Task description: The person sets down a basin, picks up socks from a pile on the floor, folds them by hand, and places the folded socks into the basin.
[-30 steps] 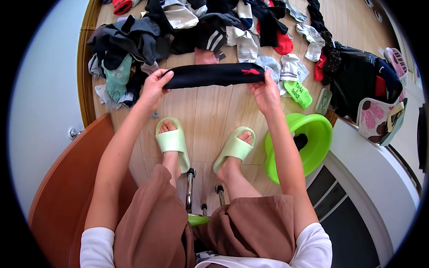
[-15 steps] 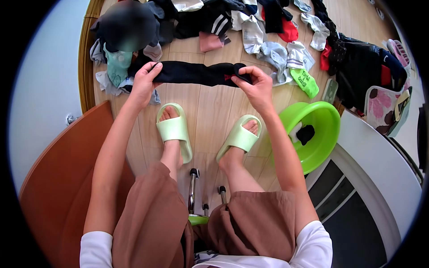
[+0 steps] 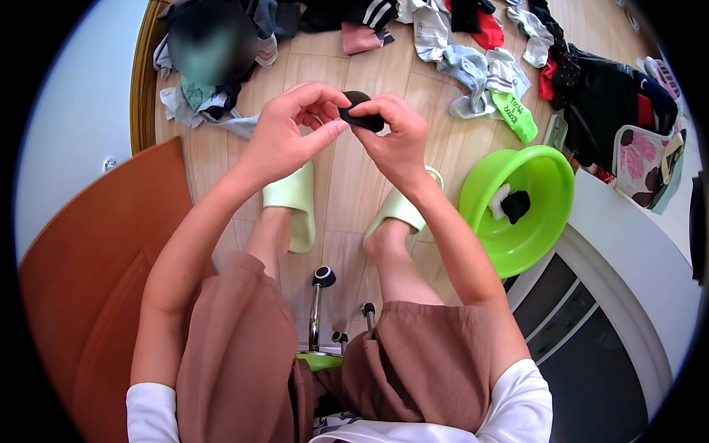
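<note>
A black sock [image 3: 361, 111], folded into a small compact bundle, is held up above the floor between my two hands. My right hand [image 3: 397, 133] is closed on it, thumb and index finger pressing its right side. My left hand [image 3: 295, 133] curls at the sock's left end, with index finger and thumb tips against its edge and the other fingers bent behind. To the right, a green basin [image 3: 543, 244] holds a small black bundle [image 3: 515, 206] and a white bundle [image 3: 499, 199].
Many loose socks lie across the floor ahead, including a bright green sock [image 3: 515, 118], a pink sock [image 3: 360, 38] and a red sock [image 3: 490, 33]. Bags [image 3: 639, 159] stand at right. A brown wooden panel [image 3: 111, 258] is at left, and chair casters [image 3: 323, 277] sit between my legs.
The black sock was stretched lengthwise between both hands; now it is folded into a short bundle. My hands have come together, and the view has shifted slightly.
</note>
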The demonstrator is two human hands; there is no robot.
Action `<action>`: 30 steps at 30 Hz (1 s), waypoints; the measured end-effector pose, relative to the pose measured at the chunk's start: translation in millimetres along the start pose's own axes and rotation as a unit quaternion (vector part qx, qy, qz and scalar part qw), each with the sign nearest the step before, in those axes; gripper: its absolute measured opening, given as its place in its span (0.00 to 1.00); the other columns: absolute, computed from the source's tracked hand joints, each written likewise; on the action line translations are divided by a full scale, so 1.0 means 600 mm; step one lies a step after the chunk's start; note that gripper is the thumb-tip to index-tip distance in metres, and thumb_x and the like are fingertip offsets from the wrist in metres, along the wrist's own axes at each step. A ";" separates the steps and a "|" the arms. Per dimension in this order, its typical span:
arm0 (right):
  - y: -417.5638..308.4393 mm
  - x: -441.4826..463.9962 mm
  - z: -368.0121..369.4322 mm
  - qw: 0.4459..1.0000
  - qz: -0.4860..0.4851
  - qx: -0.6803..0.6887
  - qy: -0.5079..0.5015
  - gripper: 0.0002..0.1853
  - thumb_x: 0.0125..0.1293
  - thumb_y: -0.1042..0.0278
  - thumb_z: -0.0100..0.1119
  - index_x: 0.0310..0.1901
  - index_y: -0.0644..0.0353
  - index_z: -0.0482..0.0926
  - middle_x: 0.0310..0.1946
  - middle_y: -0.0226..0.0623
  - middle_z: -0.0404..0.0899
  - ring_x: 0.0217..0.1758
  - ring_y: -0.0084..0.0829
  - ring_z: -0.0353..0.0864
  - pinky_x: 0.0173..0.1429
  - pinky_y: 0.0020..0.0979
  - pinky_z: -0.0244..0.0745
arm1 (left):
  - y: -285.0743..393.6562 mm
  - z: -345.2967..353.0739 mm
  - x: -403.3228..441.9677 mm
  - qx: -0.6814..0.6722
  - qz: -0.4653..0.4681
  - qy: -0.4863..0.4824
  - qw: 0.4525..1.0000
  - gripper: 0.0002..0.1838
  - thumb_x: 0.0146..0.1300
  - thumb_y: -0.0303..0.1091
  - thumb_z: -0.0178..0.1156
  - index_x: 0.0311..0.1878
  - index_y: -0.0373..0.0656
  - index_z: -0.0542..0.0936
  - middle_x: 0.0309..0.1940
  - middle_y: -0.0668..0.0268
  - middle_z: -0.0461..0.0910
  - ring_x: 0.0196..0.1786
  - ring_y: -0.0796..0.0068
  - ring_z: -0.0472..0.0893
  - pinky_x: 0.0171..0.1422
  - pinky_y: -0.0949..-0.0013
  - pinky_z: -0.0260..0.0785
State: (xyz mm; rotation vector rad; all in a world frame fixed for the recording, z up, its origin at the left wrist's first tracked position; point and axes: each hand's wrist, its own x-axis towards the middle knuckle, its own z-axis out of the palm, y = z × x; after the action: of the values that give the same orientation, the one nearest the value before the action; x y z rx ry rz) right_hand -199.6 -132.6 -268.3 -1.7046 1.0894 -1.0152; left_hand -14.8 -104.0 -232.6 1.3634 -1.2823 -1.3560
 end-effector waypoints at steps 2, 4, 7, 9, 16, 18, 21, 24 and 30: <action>-0.004 -0.003 0.010 1.000 -0.011 0.000 -0.002 0.11 0.50 0.83 0.71 0.35 0.60 0.84 0.33 0.35 0.82 0.35 0.31 0.82 0.36 0.29 0.77 | 0.006 -0.009 -0.006 0.049 0.024 -0.008 0.998 0.10 0.60 0.26 0.67 0.44 0.38 0.83 0.34 0.69 0.77 0.36 0.81 0.78 0.43 0.76 0.73; -0.008 -0.001 0.018 1.000 -0.022 -0.002 -0.006 0.11 0.50 0.83 0.71 0.35 0.61 0.84 0.33 0.35 0.82 0.36 0.32 0.83 0.36 0.30 0.78 | 0.004 -0.017 -0.014 0.082 0.034 -0.011 0.996 0.09 0.60 0.25 0.67 0.44 0.37 0.83 0.35 0.68 0.77 0.36 0.82 0.78 0.41 0.76 0.72; -0.017 -0.001 0.032 0.999 -0.047 -0.016 -0.013 0.11 0.50 0.83 0.71 0.35 0.61 0.84 0.33 0.36 0.82 0.35 0.32 0.83 0.35 0.30 0.78 | -0.006 -0.026 -0.027 0.093 0.027 0.011 0.995 0.07 0.61 0.24 0.67 0.43 0.36 0.83 0.36 0.68 0.77 0.35 0.82 0.77 0.40 0.77 0.72; -0.018 -0.003 0.046 0.997 -0.074 -0.030 -0.012 0.11 0.49 0.83 0.71 0.35 0.61 0.84 0.33 0.36 0.82 0.35 0.32 0.83 0.35 0.29 0.78 | -0.015 -0.024 -0.034 0.084 0.021 0.056 0.995 0.05 0.60 0.25 0.67 0.38 0.37 0.85 0.31 0.69 0.76 0.30 0.82 0.76 0.36 0.77 0.71; -0.033 -0.023 0.072 0.998 -0.033 -0.056 -0.016 0.12 0.47 0.84 0.71 0.35 0.60 0.84 0.33 0.37 0.82 0.34 0.32 0.83 0.35 0.29 0.77 | -0.053 -0.093 -0.079 0.107 0.030 0.141 0.984 0.02 0.61 0.25 0.67 0.35 0.36 0.85 0.32 0.69 0.81 0.33 0.82 0.80 0.38 0.79 0.72; -0.034 -0.028 0.072 0.997 -0.046 -0.068 -0.015 0.13 0.46 0.84 0.70 0.35 0.60 0.84 0.33 0.37 0.82 0.34 0.32 0.83 0.35 0.29 0.77 | -0.105 -0.142 -0.100 0.109 0.000 0.202 0.973 0.04 0.62 0.27 0.67 0.35 0.36 0.85 0.32 0.67 0.82 0.33 0.76 0.82 0.39 0.74 0.74; -0.034 -0.039 0.074 0.996 -0.052 -0.074 -0.025 0.13 0.46 0.85 0.70 0.34 0.60 0.84 0.34 0.37 0.82 0.34 0.32 0.83 0.36 0.28 0.78 | -0.128 -0.216 -0.143 0.392 -0.197 0.162 0.884 0.08 0.64 0.32 0.66 0.37 0.36 0.85 0.38 0.63 0.83 0.37 0.66 0.84 0.42 0.65 0.77; -0.034 -0.043 0.079 0.995 -0.055 -0.077 -0.031 0.14 0.46 0.86 0.71 0.35 0.61 0.84 0.34 0.37 0.82 0.34 0.30 0.82 0.37 0.27 0.76 | -0.171 -0.259 -0.204 0.649 -0.243 0.095 0.714 0.12 0.65 0.36 0.65 0.42 0.36 0.84 0.46 0.57 0.83 0.42 0.56 0.84 0.47 0.56 0.77; -0.050 -0.048 0.110 0.978 -0.145 -0.130 -0.075 0.13 0.43 0.85 0.70 0.32 0.59 0.83 0.35 0.37 0.81 0.40 0.39 0.81 0.41 0.35 0.78 | -0.112 -0.171 -0.176 0.125 -0.079 0.121 0.982 0.15 0.66 0.34 0.64 0.52 0.37 0.81 0.46 0.59 0.82 0.45 0.68 0.83 0.50 0.67 0.77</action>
State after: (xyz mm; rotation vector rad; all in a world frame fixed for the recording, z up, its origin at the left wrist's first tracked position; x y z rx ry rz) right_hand -139.8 -83.0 -266.1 -2.1648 0.9238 -0.9311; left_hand 103.9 -0.9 -270.4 1.7760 -1.2290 -1.1152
